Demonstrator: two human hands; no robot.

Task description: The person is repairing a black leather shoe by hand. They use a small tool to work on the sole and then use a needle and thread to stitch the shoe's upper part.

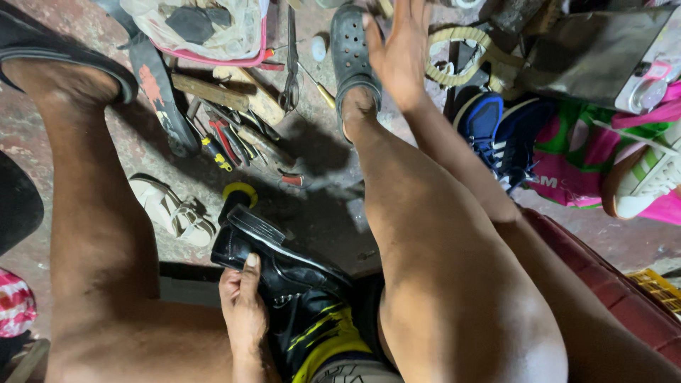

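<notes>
**A:** ok going left to right from my feed; left hand (pixel 242 306) sits low between the knees, thumb up along the heel side of a black shoe (pixel 273 259), fingers wrapped under it, so it's closed on the shoe; which way is that thing lying for you?

**B:** I see its long axis running diagonal; the ridged sole edge is up-left near the yellow-rimmed roll (pixel 240 191) on the floor, the other end points down-right toward the lap, partly hidden by the right thigh; sole faces up and away.

**A:** agreed; and the right hand (pixel 399 50)?

**B:** way off up top, fingers spread wide, palm open, holding nothing; it hovers just beside the grey clog (pixel 349 42) on the right foot, near the tan strap loop (pixel 461 39); so the left hand is the one on the shoe, the right is well apart from it, up and to the right.
</notes>
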